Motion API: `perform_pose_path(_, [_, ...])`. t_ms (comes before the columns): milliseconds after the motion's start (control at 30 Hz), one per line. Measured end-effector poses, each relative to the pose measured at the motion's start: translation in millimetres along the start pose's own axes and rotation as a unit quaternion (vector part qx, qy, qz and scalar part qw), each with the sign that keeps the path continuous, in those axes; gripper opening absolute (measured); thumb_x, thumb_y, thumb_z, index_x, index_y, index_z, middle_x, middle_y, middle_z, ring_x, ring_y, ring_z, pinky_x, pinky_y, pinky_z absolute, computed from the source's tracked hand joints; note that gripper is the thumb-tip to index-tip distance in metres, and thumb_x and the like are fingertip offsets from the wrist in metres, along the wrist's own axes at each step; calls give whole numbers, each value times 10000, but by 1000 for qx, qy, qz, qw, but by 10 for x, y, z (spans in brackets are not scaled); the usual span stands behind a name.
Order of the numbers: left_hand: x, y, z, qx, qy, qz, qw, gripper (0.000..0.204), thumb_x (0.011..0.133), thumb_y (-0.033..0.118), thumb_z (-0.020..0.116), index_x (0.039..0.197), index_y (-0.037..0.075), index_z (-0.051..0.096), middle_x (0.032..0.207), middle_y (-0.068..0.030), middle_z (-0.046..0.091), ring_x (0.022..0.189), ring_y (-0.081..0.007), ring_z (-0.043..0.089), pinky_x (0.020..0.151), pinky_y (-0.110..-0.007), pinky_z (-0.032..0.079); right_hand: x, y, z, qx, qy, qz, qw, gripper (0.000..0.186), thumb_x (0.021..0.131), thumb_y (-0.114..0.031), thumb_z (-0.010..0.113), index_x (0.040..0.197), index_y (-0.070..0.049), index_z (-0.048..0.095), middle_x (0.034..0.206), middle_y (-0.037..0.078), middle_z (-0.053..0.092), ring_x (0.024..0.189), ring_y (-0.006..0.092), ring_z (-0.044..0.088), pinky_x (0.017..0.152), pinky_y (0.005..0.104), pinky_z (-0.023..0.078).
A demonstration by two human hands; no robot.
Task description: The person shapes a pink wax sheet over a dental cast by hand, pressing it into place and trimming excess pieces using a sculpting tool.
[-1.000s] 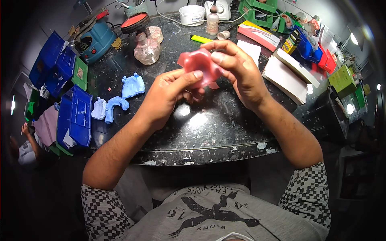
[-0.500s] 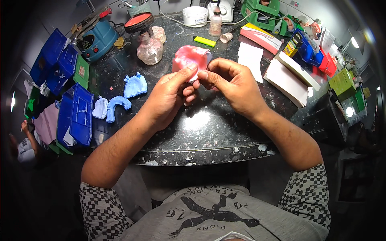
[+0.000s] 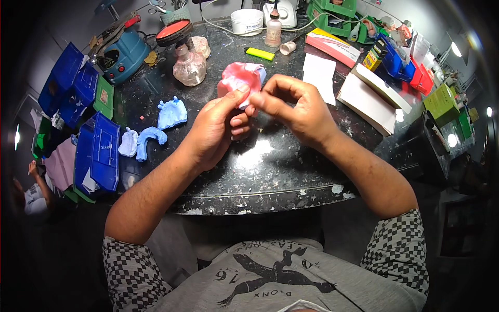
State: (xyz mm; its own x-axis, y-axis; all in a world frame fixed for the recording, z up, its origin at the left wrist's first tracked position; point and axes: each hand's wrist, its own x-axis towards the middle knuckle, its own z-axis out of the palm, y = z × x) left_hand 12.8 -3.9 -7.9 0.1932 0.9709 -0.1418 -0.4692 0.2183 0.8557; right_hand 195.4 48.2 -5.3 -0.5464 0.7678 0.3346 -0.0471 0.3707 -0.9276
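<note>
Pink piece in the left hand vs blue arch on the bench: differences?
Colour: the pink piece is glossy pink with a pale bluish patch near its right edge; the blue arch is blue throughout.
Shape: the pink piece looks broad and lumpy; the blue arch is a narrow, bent band.
Pose: the pink piece is gripped in the left hand; the blue arch lies on the black bench.
Shared: both have rounded contours.

our bench [image 3: 280, 171] is black and chipped. on it we see a blue arch [image 3: 147, 135], a flask [image 3: 189, 70], a lighter [image 3: 260, 54] and paper [image 3: 319, 78].
</note>
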Motion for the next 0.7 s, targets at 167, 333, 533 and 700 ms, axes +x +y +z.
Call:
perform_pose_path(167, [-25, -43, -3, 33, -37, -34, 998, 273, 1033, 336, 419, 882, 128, 511, 645, 81, 386, 537, -37, 334, 501, -203, 283, -52, 29, 129, -23, -5, 28, 999, 377, 913, -361, 711, 911, 16, 700, 754, 55, 714, 710, 61, 643, 630, 242, 509])
perform_pose_path(333, [10, -17, -97, 14, -84, -64, 994, 309, 1006, 327, 460, 760, 141, 470, 576, 84, 345, 479, -32, 300, 471, -197, 259, -56, 75, 166, -16, 6, -20, 1000, 365, 969, -341, 635, 975, 19, 696, 800, 80, 732, 706, 81, 655, 641, 269, 517])
perform_pose_path(533, [-11, 52, -27, -112, -56, -130, 984, 326, 999, 348, 477, 751, 138, 502, 582, 88, 399, 446, -23, 318, 446, -171, 273, -96, 8, 135, -144, 3, -22, 989, 323, 988, -304, 600, 909, 4, 657, 695, 123, 645, 606, 171, 609, 586, 323, 471])
perform_pose_path(700, [30, 54, -72, -102, -82, -119, 984, 356, 1000, 351, 475, 706, 150, 492, 540, 92, 381, 441, -31, 312, 446, -179, 273, -30, 120, 119, -103, 10, -122, 987, 293, 999, -273, 580, 920, 3, 637, 778, 144, 629, 615, 198, 605, 574, 323, 464])
